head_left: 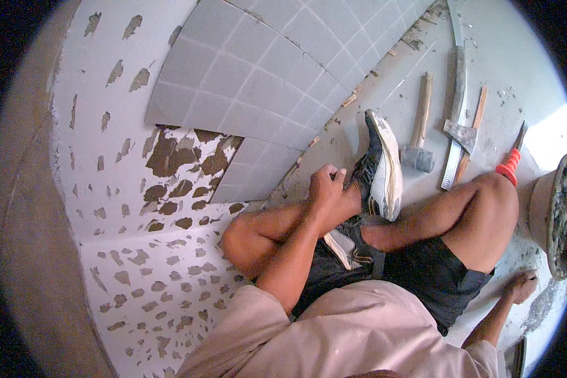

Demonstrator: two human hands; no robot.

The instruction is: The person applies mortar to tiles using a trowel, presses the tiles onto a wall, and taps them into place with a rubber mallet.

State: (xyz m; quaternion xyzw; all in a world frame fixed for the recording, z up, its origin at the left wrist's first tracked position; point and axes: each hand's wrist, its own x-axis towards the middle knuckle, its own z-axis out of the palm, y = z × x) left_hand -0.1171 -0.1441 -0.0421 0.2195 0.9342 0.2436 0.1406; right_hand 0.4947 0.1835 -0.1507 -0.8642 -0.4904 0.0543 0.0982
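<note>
My left hand [326, 189] is closed, its fingers curled in front of my ankle beside a black-and-white sneaker [385, 171]. Whatever it may hold is hidden. Low at the right, my right hand [521, 286] is also closed, close to the floor and just below a bucket [540, 211] with a crusted rim; its grip cannot be made out. Grey square-patterned tiles [249, 82] cover part of the wall ahead of me. Beneath their edge, brown mortar patches [172, 155] show on a bare stretch beside a lower tile [256, 169].
A mallet [419, 157] with a wooden handle lies on the floor. Beside it a hammer [461, 135] rests across a metal straightedge [450, 169] and a wooden strip [479, 116]. A pointed tool with a red handle [511, 165] is near my right knee. The white wall [123, 264] is chipped.
</note>
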